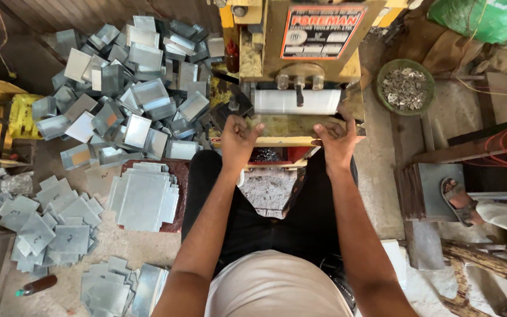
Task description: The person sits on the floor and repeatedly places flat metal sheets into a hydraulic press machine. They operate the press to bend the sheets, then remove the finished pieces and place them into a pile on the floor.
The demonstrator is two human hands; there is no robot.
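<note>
A: What are the hands doing?

B: The left hand (237, 136) and the right hand (337, 140) both grip the near edge of a flat metal sheet (291, 125) lying on the bed of the yellow press machine (300, 53). Fingers curl over that edge, knuckles toward the camera. How far the sheet runs under the tool I cannot tell; a pale steel block (296, 101) covers it at 12 o'clock.

A: Anything else cut off?

B: The top of the press leaves the frame, and the person's black trousers (247, 211) hide the floor beneath the bed.

A: How much room is there around the hands?

B: Little. The press frame stands close on both sides of the sheet, and the knees sit just under the bed's front lip.

A: And the surroundings?

B: At 10 o'clock, a heap of folded metal boxes (130, 88). At 8 o'clock, a stack of flat cut blanks (145, 196) on a dark stand, with more loose blanks (51, 226) on the dusty floor. At 2 o'clock, a green basin of metal scraps (405, 87). At 4 o'clock, another person's sandalled foot (458, 199) rests on a metal block.
</note>
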